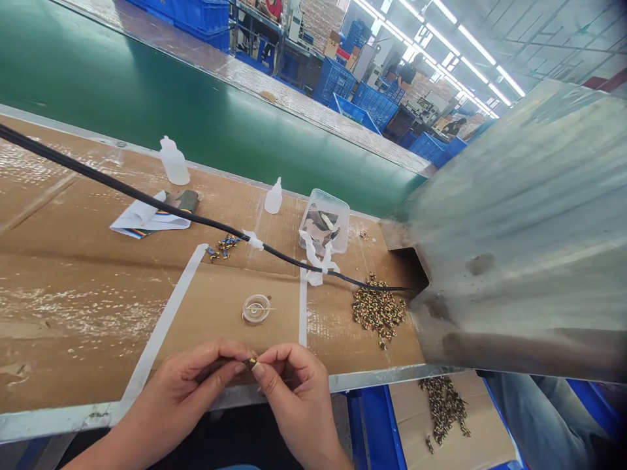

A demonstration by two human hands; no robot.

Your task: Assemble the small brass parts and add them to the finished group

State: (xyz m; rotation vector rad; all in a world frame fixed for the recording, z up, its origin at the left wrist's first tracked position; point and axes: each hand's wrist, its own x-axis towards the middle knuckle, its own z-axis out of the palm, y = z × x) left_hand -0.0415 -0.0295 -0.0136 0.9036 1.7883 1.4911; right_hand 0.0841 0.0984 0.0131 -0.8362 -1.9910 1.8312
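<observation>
Between the fingertips of both hands is a small dark part with a yellow band (pixel 251 362); its kind is too small to make out. My left hand (pixel 203 378) pinches one end of it, and my right hand (pixel 292 378) pinches the other. Both are at the table's near edge. Just beyond them, a small round clear dish (pixel 255 309) sits on the cardboard with a thin stick across it. A pile of small yellow-and-dark parts (pixel 379 307) lies to the right. Several blue-and-yellow parts (pixel 224 247) lie farther back on the left.
A black cable (pixel 122 187) crosses above the cardboard-covered table (pixel 73 281). Two white squeeze bottles (pixel 174 161) and a clear plastic box (pixel 324 222) stand toward the green conveyor belt (pixel 147 85). A metal panel (pixel 529 248) blocks the right. More parts (pixel 445 405) lie below.
</observation>
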